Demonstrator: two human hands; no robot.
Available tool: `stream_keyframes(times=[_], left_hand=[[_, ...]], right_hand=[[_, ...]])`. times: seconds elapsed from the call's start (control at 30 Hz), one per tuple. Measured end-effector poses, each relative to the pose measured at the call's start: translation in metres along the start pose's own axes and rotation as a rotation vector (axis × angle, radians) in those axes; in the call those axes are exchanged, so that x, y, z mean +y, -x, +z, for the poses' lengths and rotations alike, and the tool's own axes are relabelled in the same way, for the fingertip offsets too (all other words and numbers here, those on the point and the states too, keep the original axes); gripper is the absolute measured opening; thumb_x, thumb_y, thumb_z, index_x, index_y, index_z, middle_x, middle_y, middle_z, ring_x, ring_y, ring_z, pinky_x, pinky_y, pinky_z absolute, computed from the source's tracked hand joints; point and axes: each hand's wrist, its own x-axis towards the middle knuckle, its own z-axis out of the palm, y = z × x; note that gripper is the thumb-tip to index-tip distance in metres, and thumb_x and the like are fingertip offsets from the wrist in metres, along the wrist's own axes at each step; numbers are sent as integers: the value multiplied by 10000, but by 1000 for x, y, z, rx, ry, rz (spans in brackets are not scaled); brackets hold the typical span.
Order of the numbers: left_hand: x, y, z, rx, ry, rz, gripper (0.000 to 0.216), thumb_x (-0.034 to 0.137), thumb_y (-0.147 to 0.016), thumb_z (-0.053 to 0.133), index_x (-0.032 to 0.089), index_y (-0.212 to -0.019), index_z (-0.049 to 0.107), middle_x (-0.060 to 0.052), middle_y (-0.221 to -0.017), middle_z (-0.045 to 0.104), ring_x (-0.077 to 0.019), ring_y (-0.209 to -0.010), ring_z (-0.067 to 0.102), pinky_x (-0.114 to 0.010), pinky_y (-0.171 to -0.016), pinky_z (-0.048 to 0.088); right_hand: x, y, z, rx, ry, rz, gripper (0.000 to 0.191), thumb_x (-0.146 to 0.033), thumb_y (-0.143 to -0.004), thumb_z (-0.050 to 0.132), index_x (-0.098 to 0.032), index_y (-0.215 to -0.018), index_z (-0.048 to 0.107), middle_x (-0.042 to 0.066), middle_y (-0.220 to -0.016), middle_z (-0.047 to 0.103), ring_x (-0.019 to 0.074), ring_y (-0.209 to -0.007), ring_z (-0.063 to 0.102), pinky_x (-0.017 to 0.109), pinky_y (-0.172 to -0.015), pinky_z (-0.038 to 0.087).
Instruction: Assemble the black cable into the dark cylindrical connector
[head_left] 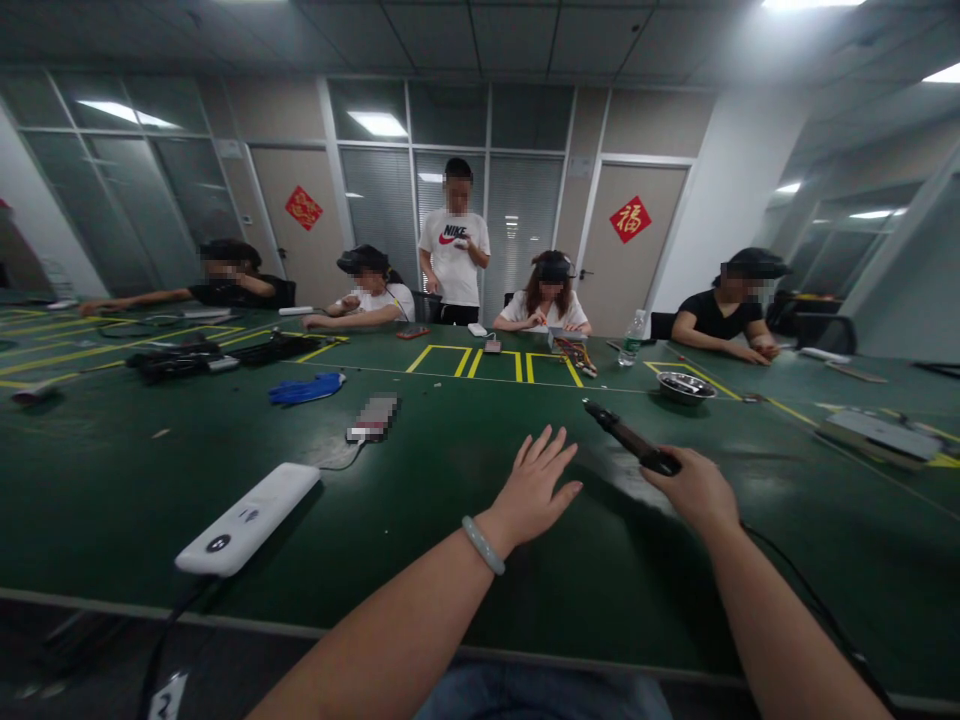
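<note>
My right hand [696, 490] is wrapped around one end of a long, slim, dark brown and black tool [626, 435]. The tool's far end points up and left above the green table, with a small bright spot at its tip; its exact kind is not clear. A black cord [806, 590] runs from beside my right wrist toward the lower right. Left of the tool, my left hand [531, 487] is stretched over the table with fingers spread, holding nothing. A pale bangle [483, 546] circles my left wrist.
On the green table [420, 530] a white power bank [251, 520] is cabled to a phone [373, 418]. Farther off are a blue glove [307, 388], a metal bowl [685, 388], a bottle [632, 340] and black gear [180, 358]. Several people sit opposite; one person [454, 250] stands.
</note>
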Motion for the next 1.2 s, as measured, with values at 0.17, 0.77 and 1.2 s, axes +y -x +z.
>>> stream_keyframes(times=[0.17, 0.77, 1.2], left_hand=[[7, -1, -8, 82, -38, 37, 479, 411, -983, 295, 261, -1438, 302, -14, -1543, 188, -214, -1430, 80, -467, -1165, 97], [-5, 3, 14, -22, 37, 73, 571, 541, -942, 349, 234, -1423, 329, -54, -1425, 434, -196, -1284, 419, -360, -1059, 334], [-6, -3, 28, -64, -50, 59, 452, 506, -878, 508, 270, -1263, 520, -32, -1225, 596, -225, -1071, 563, -348, -910, 405]], right_hand=[[-80, 21, 29, -94, -195, -427, 422, -311, -726, 626, -206, -1134, 616, 81, -1084, 636, 248, -999, 569, 378, -886, 429], [-75, 38, 20, -307, -19, -455, 519, -463, -794, 586, -210, -1244, 532, 134, -1292, 529, 306, -1160, 514, 455, -964, 389], [-68, 96, -16, -477, -24, -173, 376, -480, -775, 595, -201, -1026, 573, 32, -731, 668, 189, -639, 615, 259, -548, 381]])
